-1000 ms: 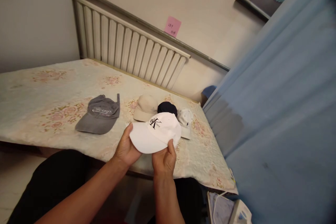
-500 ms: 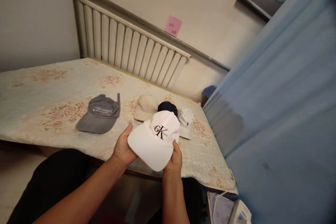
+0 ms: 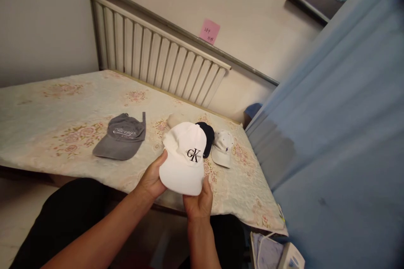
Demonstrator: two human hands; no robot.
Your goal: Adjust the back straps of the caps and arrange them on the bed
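A white baseball cap (image 3: 181, 178) with black letters on its front is held up over the near side of the bed, brim toward me. My left hand (image 3: 154, 176) grips it at the left, thumb on the brim's edge. Under the right part of the brim, my right hand (image 3: 199, 199) supports it, thumb up along the side; some fingers of both hands are hidden. Behind the held cap are a beige cap (image 3: 174, 120), mostly covered, and a dark navy cap (image 3: 208, 136). An off-white cap (image 3: 222, 149) lies to their right. A grey cap (image 3: 121, 136) rests off to the left.
A floral sheet (image 3: 78, 105) covers the bed. Along the wall behind it runs a radiator (image 3: 158, 59), with a pink note (image 3: 209, 31) above. A blue curtain (image 3: 331, 143) hangs at the right. A white box-like object (image 3: 292, 256) is at the lower right.
The white cap has turned, so its brim points more toward me and its crown covers more of the beige cap. My right hand has shifted left and down beneath the brim.
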